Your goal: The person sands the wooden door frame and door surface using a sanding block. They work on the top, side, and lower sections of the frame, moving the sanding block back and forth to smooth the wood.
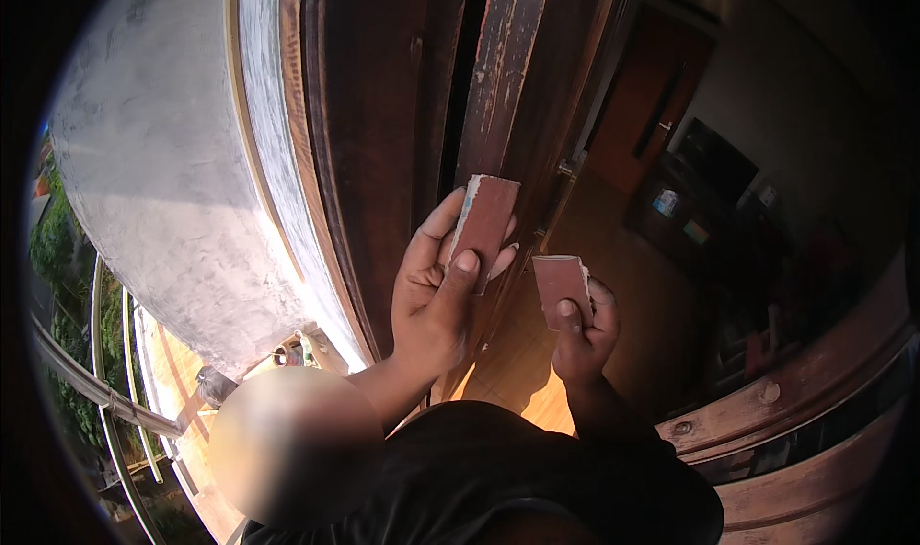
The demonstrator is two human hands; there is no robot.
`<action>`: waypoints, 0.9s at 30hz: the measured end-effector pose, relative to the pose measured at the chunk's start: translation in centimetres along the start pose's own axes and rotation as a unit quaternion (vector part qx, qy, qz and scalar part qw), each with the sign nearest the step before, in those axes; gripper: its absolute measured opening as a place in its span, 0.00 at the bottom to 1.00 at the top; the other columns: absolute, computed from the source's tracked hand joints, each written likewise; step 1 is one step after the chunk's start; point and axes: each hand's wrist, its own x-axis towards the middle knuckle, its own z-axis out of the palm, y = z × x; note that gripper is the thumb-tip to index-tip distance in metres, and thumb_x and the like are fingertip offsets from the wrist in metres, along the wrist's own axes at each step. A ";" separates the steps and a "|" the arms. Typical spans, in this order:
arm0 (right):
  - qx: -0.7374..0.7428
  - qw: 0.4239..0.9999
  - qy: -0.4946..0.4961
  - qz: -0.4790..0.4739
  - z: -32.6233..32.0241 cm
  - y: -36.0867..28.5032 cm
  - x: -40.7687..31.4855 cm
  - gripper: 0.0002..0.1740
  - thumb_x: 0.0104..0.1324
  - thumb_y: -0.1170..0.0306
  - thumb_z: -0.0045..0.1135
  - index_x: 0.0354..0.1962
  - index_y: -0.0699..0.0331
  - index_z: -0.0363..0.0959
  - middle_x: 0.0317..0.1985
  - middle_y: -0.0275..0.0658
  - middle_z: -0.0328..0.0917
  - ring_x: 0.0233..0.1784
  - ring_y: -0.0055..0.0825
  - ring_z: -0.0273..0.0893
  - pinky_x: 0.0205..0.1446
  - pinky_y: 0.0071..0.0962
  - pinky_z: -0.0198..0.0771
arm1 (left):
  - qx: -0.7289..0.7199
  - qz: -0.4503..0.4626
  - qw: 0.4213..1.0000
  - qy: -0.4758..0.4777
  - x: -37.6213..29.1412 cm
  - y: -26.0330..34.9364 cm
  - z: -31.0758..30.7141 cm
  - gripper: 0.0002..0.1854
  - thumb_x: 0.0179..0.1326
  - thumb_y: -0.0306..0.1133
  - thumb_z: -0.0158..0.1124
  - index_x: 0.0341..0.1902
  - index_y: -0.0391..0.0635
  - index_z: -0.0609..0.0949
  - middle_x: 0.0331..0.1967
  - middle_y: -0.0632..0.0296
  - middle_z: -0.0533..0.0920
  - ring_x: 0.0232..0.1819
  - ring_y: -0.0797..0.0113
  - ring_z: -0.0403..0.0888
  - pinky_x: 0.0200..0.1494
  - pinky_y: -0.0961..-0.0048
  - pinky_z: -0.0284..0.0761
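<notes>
Between the thumb and fingers of my left hand (436, 297) is a reddish-brown strip of sandpaper (489, 218), held upright with a ragged pale edge on its left side. My right hand (586, 337) grips a shorter, folded piece of sandpaper (560, 283), lower and to the right; its right edge is torn. The two pieces are apart. Behind the left one stands a dark brown wooden door frame (503, 78), its finish worn and scratched to bare patches.
Right of the frame, an open doorway shows a dim room with a tiled floor (604, 218), a brown door (650, 107) and a television (716, 157). A grey plastered wall (165, 150) and metal railing (108, 394) are at left. Near the wall's foot sit a tape roll (287, 356) and a dark bag (214, 387).
</notes>
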 end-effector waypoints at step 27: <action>-0.457 0.806 -0.235 0.295 -8.9 2.8 -4.6 0.10 0.72 0.68 0.62 0.46 0.64 0.75 0.39 0.52 0.84 0.44 0.50 0.86 0.47 0.43 0.78 | 0.191 -0.260 0.947 -0.002 -4.5 -5.3 -0.8 0.12 0.78 0.34 0.61 0.56 0.40 0.77 0.45 0.58 0.87 0.45 0.73 0.87 0.43 0.75 0.84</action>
